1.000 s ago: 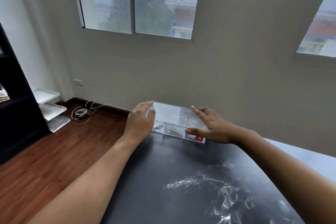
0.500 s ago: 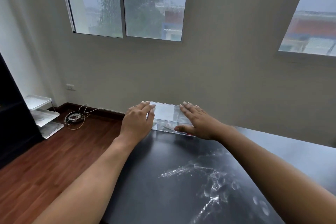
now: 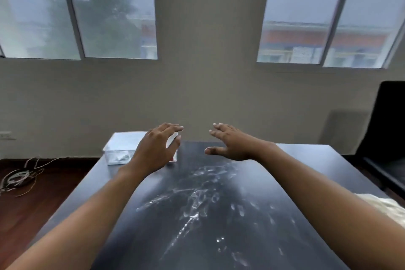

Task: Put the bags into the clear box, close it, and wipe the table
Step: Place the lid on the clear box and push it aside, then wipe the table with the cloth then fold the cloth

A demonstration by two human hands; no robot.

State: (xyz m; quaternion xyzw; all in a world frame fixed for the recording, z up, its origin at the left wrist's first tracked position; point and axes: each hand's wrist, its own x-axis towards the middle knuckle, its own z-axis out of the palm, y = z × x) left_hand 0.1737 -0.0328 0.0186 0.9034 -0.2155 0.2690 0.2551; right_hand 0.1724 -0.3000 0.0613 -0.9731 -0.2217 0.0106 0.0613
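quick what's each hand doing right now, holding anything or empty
Left hand: open, fingers spread in front of the clear box, gripping nothing.
Right hand: open and empty, hovering above the table.

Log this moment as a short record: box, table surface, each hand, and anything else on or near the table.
box: clear plastic box, lid appears shut, at the far left corner of the table
table: black tabletop, white powdery smears across the middle
left hand: left hand open, in front of the box; contact unclear
right hand: right hand open, empty, clear of the box
other: pale cloth at right edge; cable coil on floor
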